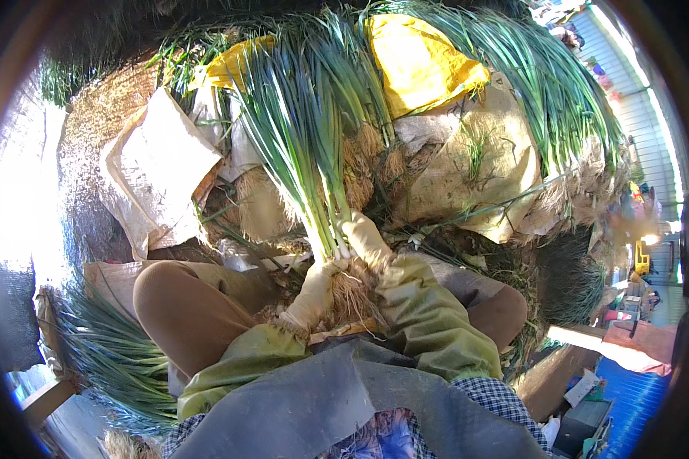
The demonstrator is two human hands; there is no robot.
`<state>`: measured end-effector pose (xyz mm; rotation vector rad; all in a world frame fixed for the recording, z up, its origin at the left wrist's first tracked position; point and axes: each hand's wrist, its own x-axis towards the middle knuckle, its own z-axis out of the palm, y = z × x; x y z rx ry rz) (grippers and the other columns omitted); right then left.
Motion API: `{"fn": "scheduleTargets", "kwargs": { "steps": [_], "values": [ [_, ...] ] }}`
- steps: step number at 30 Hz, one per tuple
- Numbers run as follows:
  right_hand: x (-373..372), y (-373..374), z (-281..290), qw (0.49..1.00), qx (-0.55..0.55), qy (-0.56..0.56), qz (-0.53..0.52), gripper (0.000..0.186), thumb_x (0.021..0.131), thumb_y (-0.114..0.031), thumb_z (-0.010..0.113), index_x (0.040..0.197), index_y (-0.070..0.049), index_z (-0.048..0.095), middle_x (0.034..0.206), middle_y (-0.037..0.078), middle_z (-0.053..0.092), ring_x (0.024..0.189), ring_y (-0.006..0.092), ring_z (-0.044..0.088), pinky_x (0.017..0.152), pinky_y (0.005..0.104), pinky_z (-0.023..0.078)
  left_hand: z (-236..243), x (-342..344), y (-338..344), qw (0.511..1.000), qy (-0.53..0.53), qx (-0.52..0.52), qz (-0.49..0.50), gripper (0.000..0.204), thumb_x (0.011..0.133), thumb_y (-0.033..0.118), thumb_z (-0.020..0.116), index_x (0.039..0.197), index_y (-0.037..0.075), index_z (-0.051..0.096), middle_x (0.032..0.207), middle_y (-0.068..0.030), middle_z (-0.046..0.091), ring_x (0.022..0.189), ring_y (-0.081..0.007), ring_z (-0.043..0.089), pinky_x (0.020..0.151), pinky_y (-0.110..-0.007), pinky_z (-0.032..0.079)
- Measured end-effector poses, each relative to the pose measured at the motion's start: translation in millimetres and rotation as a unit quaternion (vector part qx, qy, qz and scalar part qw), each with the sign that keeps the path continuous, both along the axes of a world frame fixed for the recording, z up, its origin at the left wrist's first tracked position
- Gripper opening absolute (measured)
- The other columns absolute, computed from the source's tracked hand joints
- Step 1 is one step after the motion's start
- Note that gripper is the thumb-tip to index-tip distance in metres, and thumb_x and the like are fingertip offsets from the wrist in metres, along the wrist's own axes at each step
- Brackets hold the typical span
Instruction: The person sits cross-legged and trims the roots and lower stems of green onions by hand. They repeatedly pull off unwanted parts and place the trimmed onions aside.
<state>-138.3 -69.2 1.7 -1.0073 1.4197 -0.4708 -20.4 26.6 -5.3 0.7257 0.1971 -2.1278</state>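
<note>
A bunch of long green onions (308, 172) lies in front of me, leaves spread away from me and white stems pointing toward my lap. My gloved left hand (314, 293) is closed round the stem ends near the shaggy roots (354, 294). Slightly higher and to the right, my gloved right hand (365, 239) wraps the white stems, with its fingers partly hidden behind them. The pale brown roots hang between my two wrists, above an edge of tan sacking. Green oversleeves cover both forearms.
Yellow bags (421, 65) and beige woven sacks (471, 164) lie beyond the bunch. More green onions are heaped at the far right (543, 115) and near left (115, 352). My bent knees (187, 310) flank my hands. A dark crate (582, 427) stands at the lower right.
</note>
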Motion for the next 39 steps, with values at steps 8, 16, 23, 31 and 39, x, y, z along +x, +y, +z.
{"fn": "scheduleTargets", "kwargs": {
  "steps": [8, 16, 23, 31, 39],
  "values": [
    [-18.3, 34.0, -21.7, 0.943, -0.243, 0.225, 0.02, 0.018, 0.082, -0.02, 0.06, 0.096, -0.009, 0.06, 0.076, 0.008, 0.061, 0.065, 0.0203, 0.058, 0.059, 0.0318, 0.046, 9.8, -12.2, 2.7, 0.996, 0.054, -0.008, 0.071, 0.017, 0.083, 0.002, 0.054, 0.1, 0.002, 0.055, 0.083, -0.0073, 0.061, 0.073, -0.0215, 0.063, 0.069, -0.033, 0.055],
    [-19.5, 30.0, 0.6, 0.958, 0.078, -0.14, -0.237, 0.017, 0.084, -0.014, 0.057, 0.095, -0.001, 0.055, 0.066, 0.008, 0.056, 0.052, 0.0177, 0.055, 0.041, 0.0294, 0.042, 13.0, -11.4, 0.6, 0.997, 0.032, -0.029, 0.062, 0.032, 0.084, 0.005, 0.052, 0.116, -0.001, 0.05, 0.091, -0.0112, 0.059, 0.08, -0.0246, 0.061, 0.072, -0.037, 0.054],
    [-55.1, 1.9, -50.7, 0.974, 0.054, -0.044, -0.215, 0.013, 0.088, -0.021, 0.053, 0.086, -0.009, 0.047, 0.057, 0.002, 0.044, 0.043, 0.0156, 0.042, 0.037, 0.0299, 0.035, 42.3, -3.5, -0.6, 0.995, -0.071, -0.036, 0.066, 0.038, 0.083, 0.006, 0.054, 0.12, 0.002, 0.049, 0.089, -0.0085, 0.057, 0.085, -0.0226, 0.059, 0.078, -0.037, 0.051],
    [-56.1, -0.6, -28.4, 0.988, -0.04, -0.005, -0.146, 0.024, 0.093, -0.028, 0.047, 0.102, -0.007, 0.053, 0.066, -0.001, 0.049, 0.051, 0.0088, 0.048, 0.04, 0.0247, 0.039, 42.3, 15.0, -15.8, 0.988, -0.042, -0.062, 0.132, 0.041, 0.081, 0.004, 0.054, 0.121, -0.001, 0.05, 0.105, -0.0076, 0.06, 0.09, -0.0182, 0.058, 0.078, -0.03, 0.051],
    [33.2, 20.9, -32.2, 0.993, -0.001, -0.117, 0.033, 0.041, 0.095, -0.027, 0.05, 0.125, 0.0, 0.048, 0.115, 0.008, 0.055, 0.1, 0.0168, 0.052, 0.087, 0.0292, 0.044, 14.0, 14.4, 9.3, 0.989, 0.049, 0.093, 0.108, 0.027, 0.086, 0.017, 0.059, 0.11, 0.006, 0.054, 0.099, -0.01, 0.062, 0.09, -0.0199, 0.061, 0.079, -0.039, 0.052]
  ]
}}
